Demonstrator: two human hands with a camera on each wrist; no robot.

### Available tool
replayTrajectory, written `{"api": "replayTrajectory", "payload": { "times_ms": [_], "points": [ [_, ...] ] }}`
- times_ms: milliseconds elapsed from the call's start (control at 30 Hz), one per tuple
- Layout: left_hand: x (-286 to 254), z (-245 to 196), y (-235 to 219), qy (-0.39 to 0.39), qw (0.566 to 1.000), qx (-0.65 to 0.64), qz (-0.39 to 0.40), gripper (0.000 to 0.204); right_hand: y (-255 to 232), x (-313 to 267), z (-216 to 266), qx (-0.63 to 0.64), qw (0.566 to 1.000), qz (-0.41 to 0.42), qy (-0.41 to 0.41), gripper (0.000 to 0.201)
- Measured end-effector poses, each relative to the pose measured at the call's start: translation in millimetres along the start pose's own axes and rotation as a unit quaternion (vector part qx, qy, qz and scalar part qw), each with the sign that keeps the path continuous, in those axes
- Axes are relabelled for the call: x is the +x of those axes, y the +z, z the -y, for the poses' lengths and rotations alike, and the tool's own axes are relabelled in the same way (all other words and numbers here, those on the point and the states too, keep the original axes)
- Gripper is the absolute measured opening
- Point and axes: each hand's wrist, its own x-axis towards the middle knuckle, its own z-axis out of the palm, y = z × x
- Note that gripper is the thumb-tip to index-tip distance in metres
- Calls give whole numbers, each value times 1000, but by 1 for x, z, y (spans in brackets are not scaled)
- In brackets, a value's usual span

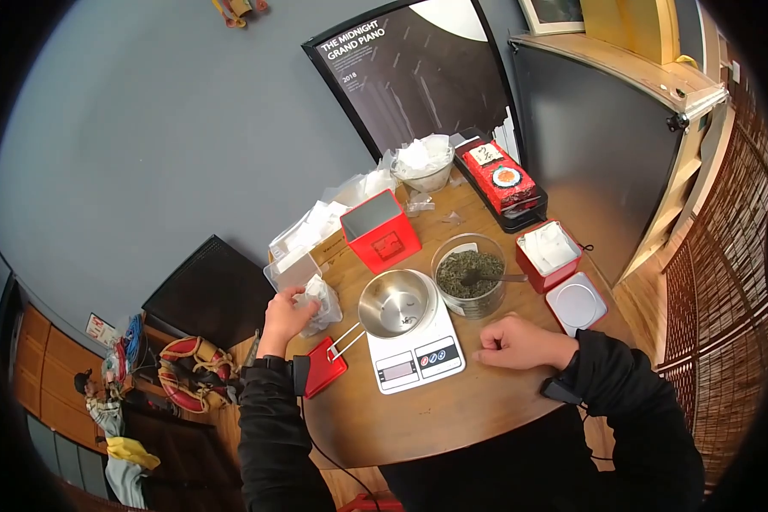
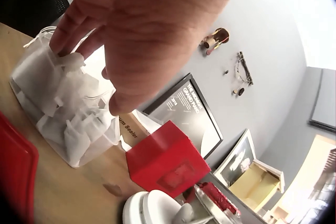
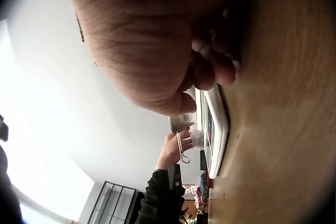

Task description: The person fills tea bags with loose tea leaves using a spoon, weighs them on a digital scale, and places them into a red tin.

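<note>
My left hand [image 1: 288,319] reaches into a clear plastic box of white filter bags [image 2: 79,108] at the table's left; its fingers touch the bags, with the thumb held apart from them. My right hand [image 1: 525,342] rests idle on the wooden table, fingers loosely curled and holding nothing. Between the hands is a white kitchen scale [image 1: 420,358] carrying a steel pan [image 1: 394,305] with a wire handle; a few dark bits lie in the pan. Behind the right hand stands a glass bowl of dried green leaves [image 1: 465,271], with a spoon [image 1: 499,278] stuck in it.
A red tin [image 1: 384,243] stands open behind the scale; its red lid [image 1: 325,369] lies by my left wrist. At the right, a smaller red tin [image 1: 550,256] holds white packets, beside a round-topped lid [image 1: 577,304]. Farther back are a bowl of white bags [image 1: 425,162] and a red package [image 1: 503,177].
</note>
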Motion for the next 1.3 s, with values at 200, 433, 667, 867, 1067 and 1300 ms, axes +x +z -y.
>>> {"api": "replayTrajectory", "payload": {
  "times_ms": [200, 433, 667, 867, 1067, 1300],
  "points": [
    [10, 6, -3, 57, 994, -5, 95, 64, 0, 1, 0, -6, 1000, 1, -7, 38],
    [9, -18, -10, 100, 983, 28, 151, 49, -2, 2, 1, -9, 1000, 4, -9, 36],
    [20, -33, -5, -27, 983, -22, 179, 38, -4, 3, 5, -2, 1000, 6, 10, 36],
    [26, -10, 12, -11, 993, -9, 116, 33, -2, 4, 1, -6, 1000, 3, 2, 36],
    [30, 15, 33, -2, 999, -15, 34, 28, 0, 4, -1, -12, 1000, -5, -5, 36],
    [17, 6, 27, -3, 996, -76, -39, 18, 0, 6, -2, -12, 1000, -11, -10, 38]
  ]
}}
